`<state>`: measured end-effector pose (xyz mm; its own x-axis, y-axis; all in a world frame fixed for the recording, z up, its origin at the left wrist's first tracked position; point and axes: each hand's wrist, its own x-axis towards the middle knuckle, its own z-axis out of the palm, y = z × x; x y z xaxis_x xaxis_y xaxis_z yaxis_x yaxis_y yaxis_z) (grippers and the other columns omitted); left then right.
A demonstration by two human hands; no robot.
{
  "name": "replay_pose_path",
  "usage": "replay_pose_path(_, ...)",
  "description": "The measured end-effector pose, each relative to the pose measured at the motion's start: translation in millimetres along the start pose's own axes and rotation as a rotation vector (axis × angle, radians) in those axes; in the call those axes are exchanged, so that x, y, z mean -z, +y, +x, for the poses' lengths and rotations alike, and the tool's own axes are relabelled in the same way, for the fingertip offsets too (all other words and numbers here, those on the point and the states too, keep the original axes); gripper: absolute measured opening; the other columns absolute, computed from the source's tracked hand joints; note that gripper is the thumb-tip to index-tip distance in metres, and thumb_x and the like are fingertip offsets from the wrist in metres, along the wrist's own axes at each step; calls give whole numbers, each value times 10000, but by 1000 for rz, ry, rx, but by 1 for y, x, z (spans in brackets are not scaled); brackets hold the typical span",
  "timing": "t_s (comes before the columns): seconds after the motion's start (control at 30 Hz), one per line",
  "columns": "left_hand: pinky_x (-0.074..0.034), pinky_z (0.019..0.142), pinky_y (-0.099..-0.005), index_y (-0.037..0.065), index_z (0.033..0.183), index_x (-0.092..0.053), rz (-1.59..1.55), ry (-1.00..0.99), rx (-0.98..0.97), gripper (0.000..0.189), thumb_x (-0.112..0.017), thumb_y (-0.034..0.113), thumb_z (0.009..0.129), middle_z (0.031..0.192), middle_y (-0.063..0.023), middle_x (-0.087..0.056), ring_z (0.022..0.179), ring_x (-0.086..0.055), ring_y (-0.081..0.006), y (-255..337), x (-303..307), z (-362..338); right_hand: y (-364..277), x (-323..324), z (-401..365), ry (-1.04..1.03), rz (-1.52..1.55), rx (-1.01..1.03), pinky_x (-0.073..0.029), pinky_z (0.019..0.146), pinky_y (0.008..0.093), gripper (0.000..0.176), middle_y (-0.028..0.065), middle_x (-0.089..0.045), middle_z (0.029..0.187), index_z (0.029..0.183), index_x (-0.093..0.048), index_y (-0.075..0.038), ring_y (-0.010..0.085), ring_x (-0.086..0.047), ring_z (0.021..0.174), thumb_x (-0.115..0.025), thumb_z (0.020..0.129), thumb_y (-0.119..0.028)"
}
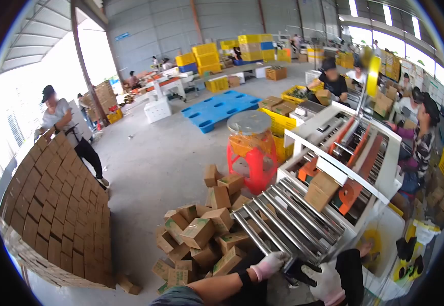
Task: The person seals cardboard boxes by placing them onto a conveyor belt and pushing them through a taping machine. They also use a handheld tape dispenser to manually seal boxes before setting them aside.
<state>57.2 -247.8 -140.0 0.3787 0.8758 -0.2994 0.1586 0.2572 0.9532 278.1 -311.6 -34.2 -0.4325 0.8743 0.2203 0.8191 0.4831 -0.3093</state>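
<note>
My left hand (270, 264), in a white glove with a pink cuff, is closed on the near end of a steel roller conveyor (288, 224). My right hand (328, 281), also in a white glove, rests against a dark object (302, 273) just under that end; its grip is unclear. A brown carton (321, 189) lies further up the conveyor, at the mouth of a white and orange sealing machine (349, 153). Small cartons with green print (199, 235) lie in a loose pile on the floor left of the rollers.
A tall stack of cartons (58, 214) stands at left, with a person in a cap (61, 120) behind it. A red stool (252, 160) carries tape rolls. Other workers (421, 137) stand along the machine at right. A blue pallet (217, 107) and yellow crates (206, 58) lie beyond.
</note>
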Motion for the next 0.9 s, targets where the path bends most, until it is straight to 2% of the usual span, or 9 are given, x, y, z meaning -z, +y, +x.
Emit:
replay_pose_path(0.07, -520, 642, -317, 11, 1106, -640, 241, 13, -236, 193, -551, 99, 959, 828, -97, -655, 750, -620, -138, 13, 24, 18, 14, 6, 6, 92, 111, 54, -508, 562, 402, 489, 124, -562, 728, 1201, -685, -340, 312, -617, 633, -744, 740, -190)
replay_pose_path(0.13, -546, 673, -329, -66, 1069, -613, -831, -320, -334, 187, -545, 60, 948, 927, -127, -662, 804, -649, -198, -16, 83, 75, 33, 23, 3, 148, 88, 51, -477, 537, 404, 482, 111, -549, 752, 1165, -701, -319, 305, -587, 626, -749, 705, -184)
replay_pose_path(0.2, -516, 609, -269, -34, 1022, -618, 19, 187, -83, 154, -492, -29, 934, 805, -84, -624, 690, -606, -142, 99, 108, 54, 59, 49, -11, 104, -7, -39, -433, 543, 417, 555, 113, -515, 752, 1148, -710, -291, 314, -556, 641, -718, 626, -103)
replay_pose_path(0.4, -424, 544, -225, -3, 983, -655, 345, 305, -393, 143, -524, 52, 974, 706, -20, -591, 623, -535, -78, 173, 141, 142, 103, 67, 7, 269, -128, -111, -431, 575, 429, 459, 139, -498, 738, 1092, -718, -225, 340, -555, 655, -682, 659, -77)
replay_pose_path(0.57, -505, 629, -266, 37, 996, -694, 904, 383, -532, 140, -584, 55, 913, 780, -59, -674, 670, -615, -116, 115, 147, 238, 150, 37, 56, 27, -204, -231, -497, 668, 438, 565, 181, -552, 872, 1230, -665, -303, 357, -603, 756, -671, 703, -99)
replay_pose_path(0.6, -547, 707, -405, 109, 1065, -686, 802, 259, -487, 221, -567, 116, 879, 861, -163, -702, 794, -693, -313, 65, 156, 274, 161, 24, 66, -4, -143, -217, -503, 698, 438, 590, 185, -559, 901, 1245, -656, -306, 369, -604, 790, -660, 699, -82)
replay_pose_path(0.67, -549, 808, -425, 134, 1131, -669, 1176, 51, -140, 300, -515, 283, 921, 1024, -182, -698, 949, -682, -346, 11, 111, 272, 180, -27, 99, -84, -59, -154, -508, 775, 441, 625, 196, -573, 954, 1262, -646, -303, 395, -605, 884, -637, 693, -45)
replay_pose_path(0.83, -504, 878, -445, 97, 1183, -644, 902, -61, -399, 334, -528, 291, 936, 1149, -184, -664, 1037, -642, -355, 3, 131, 264, 158, -35, 116, -52, 30, -159, -501, 756, 440, 519, 198, -574, 928, 1211, -675, -257, 371, -611, 890, -696, 712, -116)
replay_pose_path(0.9, -510, 865, -439, 73, 1202, -629, 799, 205, -255, 322, -529, 241, 947, 1119, -196, -671, 1020, -646, -361, 34, 142, 239, 150, -36, 112, -74, -114, -150, -502, 722, 454, 533, 177, -558, 883, 1217, -670, -284, 371, -612, 803, -742, 700, -176)
